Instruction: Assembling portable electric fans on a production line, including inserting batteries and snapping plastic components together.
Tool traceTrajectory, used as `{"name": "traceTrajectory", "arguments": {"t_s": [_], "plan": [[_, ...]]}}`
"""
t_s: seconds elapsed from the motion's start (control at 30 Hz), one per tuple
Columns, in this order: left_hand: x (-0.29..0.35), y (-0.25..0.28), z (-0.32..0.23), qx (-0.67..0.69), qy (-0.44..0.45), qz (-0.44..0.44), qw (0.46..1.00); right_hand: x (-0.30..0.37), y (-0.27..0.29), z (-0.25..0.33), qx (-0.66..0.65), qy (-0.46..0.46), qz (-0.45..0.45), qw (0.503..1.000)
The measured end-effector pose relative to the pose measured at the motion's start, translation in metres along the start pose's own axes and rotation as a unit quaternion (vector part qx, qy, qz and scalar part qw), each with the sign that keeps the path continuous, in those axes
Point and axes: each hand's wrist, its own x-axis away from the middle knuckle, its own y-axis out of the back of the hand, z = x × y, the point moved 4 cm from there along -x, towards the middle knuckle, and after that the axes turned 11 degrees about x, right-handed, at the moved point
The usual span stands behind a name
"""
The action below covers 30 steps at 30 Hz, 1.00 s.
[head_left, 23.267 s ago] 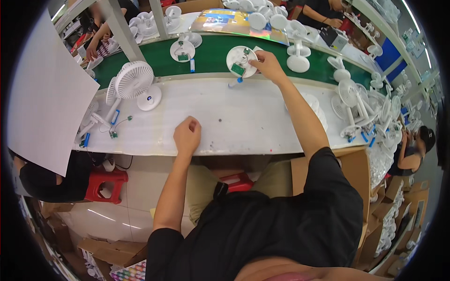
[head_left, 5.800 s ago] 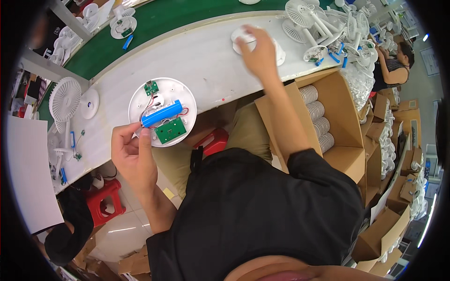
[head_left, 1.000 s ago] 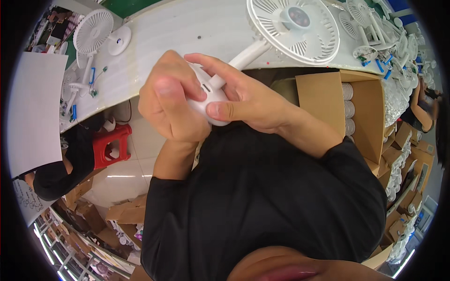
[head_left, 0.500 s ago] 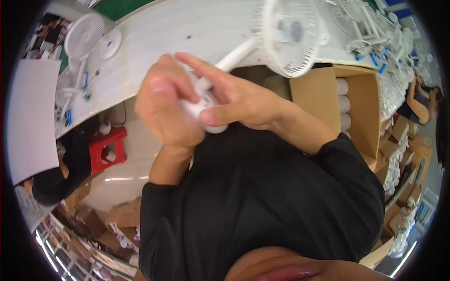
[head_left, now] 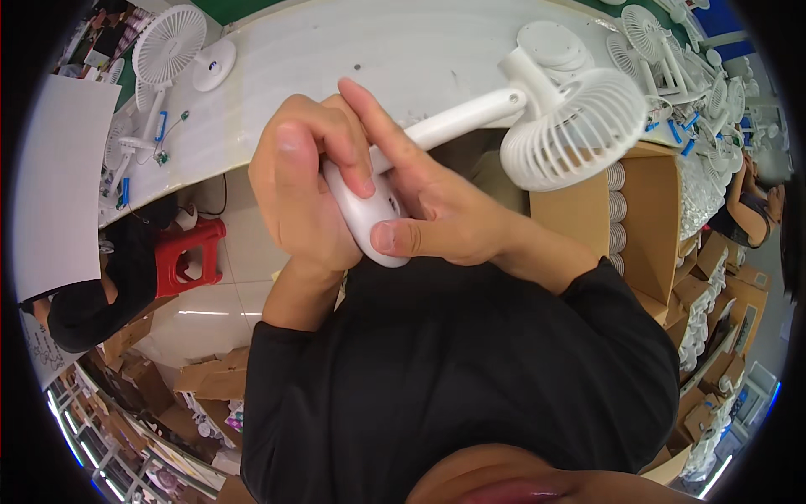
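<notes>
A white desk fan [head_left: 457, 119] is held in front of my chest by its rounded base. My left hand [head_left: 304, 181] curls around the base's left side, its fingers bent over the top. My right hand [head_left: 449, 197] grips from the right, the thumb lying on the base and the fingers stretched along the far side. From the base the fan's straight neck slants up to the right. Its caged head [head_left: 579, 126] hangs past the table edge, seen from the side. The underside of the base is hidden in my hands.
Across the far side runs a white table [head_left: 285, 84]. More fans [head_left: 168, 46] and small blue cylinders [head_left: 162, 126] with wires lie at its left. White round discs [head_left: 554, 46] sit beyond. An open cardboard box [head_left: 646, 218] with stacked round parts stands at right; a red stool [head_left: 189, 252] is at left.
The fan has turned in my hands: its grille faced up before and now shows side-on, with the head further right and lower. Both hands still grip the base.
</notes>
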Motion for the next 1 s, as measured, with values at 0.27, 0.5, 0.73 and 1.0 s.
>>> {"name": "traceTrajectory", "arguments": {"t_s": [0.27, 0.5, 0.73, 1.0], "plan": [[-0.003, -0.013, 0.003, 0.042, -0.044, -0.098, 0.993, 0.006, 0.000, 0.008, 0.162, 0.141, 0.021, 0.977], [0.003, -0.003, 0.001, 0.066, -0.013, -0.048, 0.997, 0.006, 0.001, 0.000, 0.142, 0.155, 0.039, 0.977], [0.002, -0.004, -0.006, 0.032, -0.085, -0.034, 0.995, 0.000, 0.000, 0.018, 0.233, 0.066, 0.085, 0.967], [-0.034, 0.044, 0.055, -0.030, 0.015, -0.140, 0.990, -0.016, 0.053, -0.002, 0.501, 0.106, -0.136, 0.848]]}}
